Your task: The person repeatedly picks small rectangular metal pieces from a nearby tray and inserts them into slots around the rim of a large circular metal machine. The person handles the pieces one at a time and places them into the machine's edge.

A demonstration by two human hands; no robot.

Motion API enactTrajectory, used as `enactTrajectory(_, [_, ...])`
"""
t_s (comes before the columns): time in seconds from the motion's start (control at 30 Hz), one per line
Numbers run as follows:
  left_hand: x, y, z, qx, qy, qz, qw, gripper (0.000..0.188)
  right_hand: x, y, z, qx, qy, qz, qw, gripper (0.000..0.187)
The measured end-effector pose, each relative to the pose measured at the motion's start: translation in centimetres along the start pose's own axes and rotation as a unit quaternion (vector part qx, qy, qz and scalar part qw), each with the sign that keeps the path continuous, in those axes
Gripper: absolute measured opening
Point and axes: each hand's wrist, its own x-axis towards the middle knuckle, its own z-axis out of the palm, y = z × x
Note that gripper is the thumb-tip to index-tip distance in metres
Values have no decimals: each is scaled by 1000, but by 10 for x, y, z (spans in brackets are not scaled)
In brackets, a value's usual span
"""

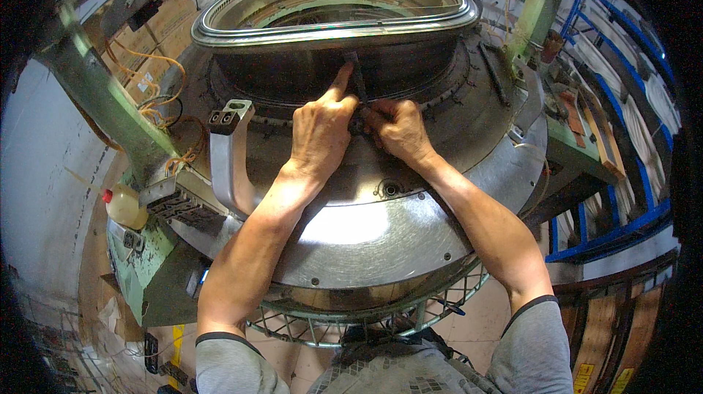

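Note:
Both my arms reach over a large round machine with a dark cylinder wall (293,75) and a bright metal ring bed (366,236). My left hand (321,129) has its index finger stretched up along a narrow dark bar (356,75) standing against that wall. Its other fingers are curled in near the bar's lower end. Close beside it, my right hand (401,129) is closed, thumb and fingers pinched at the bar's foot. A small dark round part (356,126) shows between the hands. My fingers partly hide the bar's lower end.
A shiny toothed ring (333,34) tops the cylinder. Left of my arms rises a curved metal bracket (229,156); a yellowish bottle with a red cap (126,206) stands farther left. Green posts (110,94) flank the machine. At right are a side table (575,146) and blue racks (644,214).

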Motion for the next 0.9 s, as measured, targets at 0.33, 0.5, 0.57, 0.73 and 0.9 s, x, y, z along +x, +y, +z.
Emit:
enactTrajectory(0.33, [0, 0, 0, 10, -5, 3, 1000, 9, -1, -7, -2, -17, 2, 11, 1000, 19])
enactTrajectory(0.5, [1, 0, 0, 9, -11, 3, 1000, 8, 1, -5, -2, -15, -3, 17, 1000, 20])
enactTrajectory(0.57, [1, 0, 0, 9, -13, 3, 1000, 8, 1, -6, -2, -19, 1, 13, 1000, 20])
enactTrajectory(0.73, [1, 1, -1, -6, -37, -31, 999, 19, 0, -7, -3, -36, 5, 10, 999, 21])
enactTrajectory(0.9, [0, 1, -1, -8, -37, -23, 999, 18, 1, -5, -2, -12, 0, 17, 1000, 22])
